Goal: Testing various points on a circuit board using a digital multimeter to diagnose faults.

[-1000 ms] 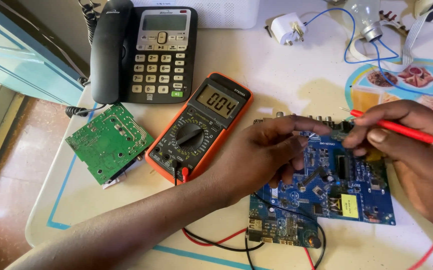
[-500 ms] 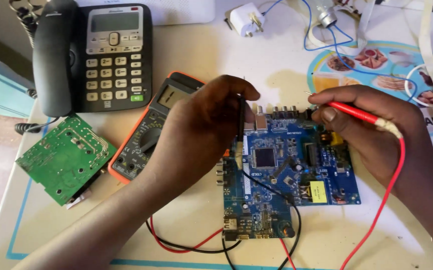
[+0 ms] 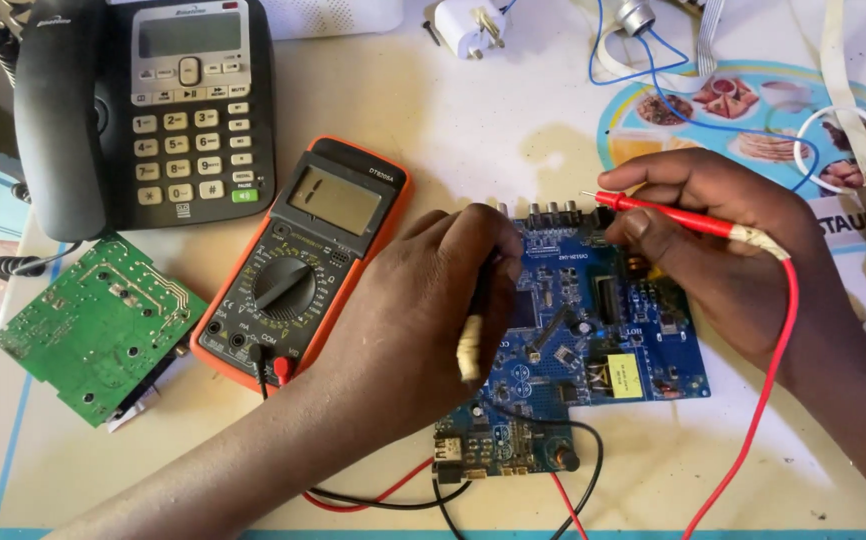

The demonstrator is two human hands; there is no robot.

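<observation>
A blue circuit board (image 3: 603, 330) lies on the table between my hands. My left hand (image 3: 423, 300) rests over its left part, fingers closed on a black test probe (image 3: 473, 330) with a pale collar that points down at the board. My right hand (image 3: 723, 250) holds a red test probe (image 3: 673, 215), its metal tip lifted just above the board's top edge. Red and black leads run from the probes to an orange-cased multimeter (image 3: 298, 265) to the left of the board.
A dark desk phone (image 3: 148, 110) stands at the back left. A green circuit board (image 3: 93, 325) lies at the left edge. A white plug adapter (image 3: 468, 25), blue wires (image 3: 653, 75) and white cables (image 3: 843, 120) sit at the back and right.
My left hand has slid down and left, uncovering the multimeter's display. The red probe's tip has come up off the board. The camera has shifted, so the scene sits further right.
</observation>
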